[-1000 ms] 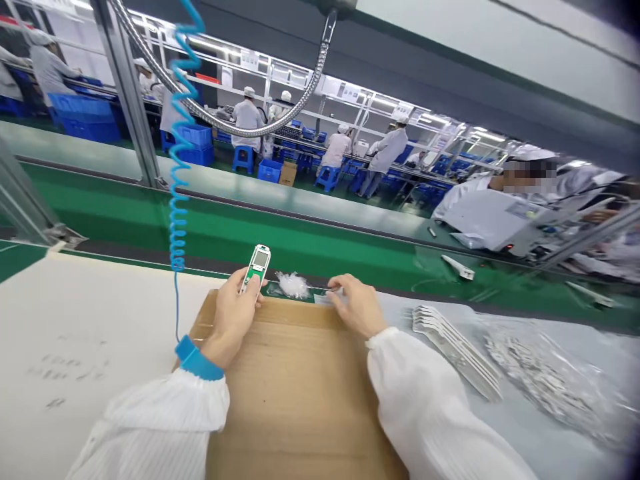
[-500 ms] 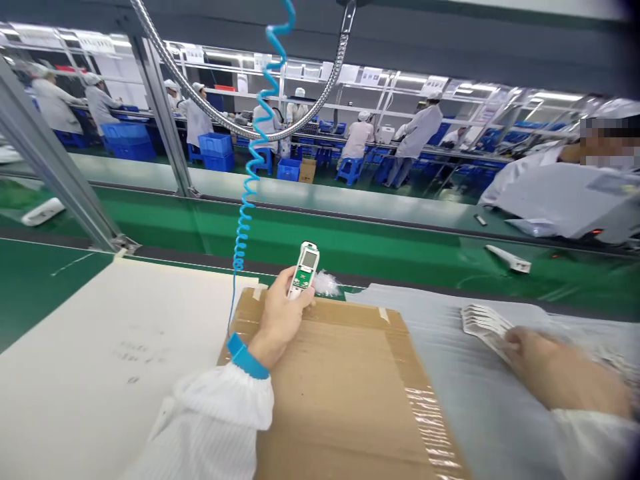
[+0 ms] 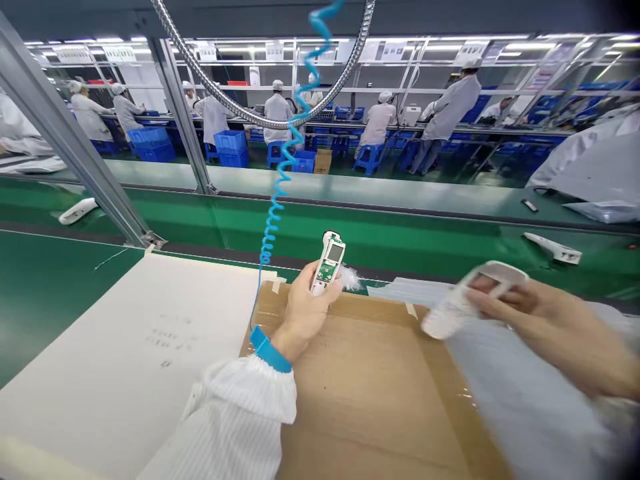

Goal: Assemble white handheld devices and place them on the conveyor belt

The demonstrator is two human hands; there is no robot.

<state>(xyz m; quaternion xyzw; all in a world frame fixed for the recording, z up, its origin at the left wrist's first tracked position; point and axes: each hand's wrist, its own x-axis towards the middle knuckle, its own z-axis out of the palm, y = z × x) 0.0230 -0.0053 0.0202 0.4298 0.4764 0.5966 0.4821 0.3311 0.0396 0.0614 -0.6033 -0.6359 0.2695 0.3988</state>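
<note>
My left hand (image 3: 306,310) holds a handheld device (image 3: 329,263) upright, showing a green circuit board and a small grey display. My right hand (image 3: 530,317) is raised at the right, motion-blurred, and grips a curved white plastic casing shell (image 3: 463,300). Both hands are above a brown cardboard sheet (image 3: 370,393). A white fluffy wisp (image 3: 351,279) lies just right of the device, at the cardboard's far edge. A blue wrist strap (image 3: 269,349) circles my left wrist, and its coiled blue cord (image 3: 278,193) rises past the device.
A white sheet (image 3: 125,347) lies left of the cardboard, and clear plastic film (image 3: 525,393) lies right of it. Behind runs a green conveyor belt (image 3: 400,243) carrying white parts (image 3: 553,248). A co-worker's sleeve (image 3: 585,160) shows at the far right, beyond the belt.
My right hand has lifted a white shell from the stack on the film, moving up and towards the device. The view has turned level and shifted; my left hand still holds the device.
</note>
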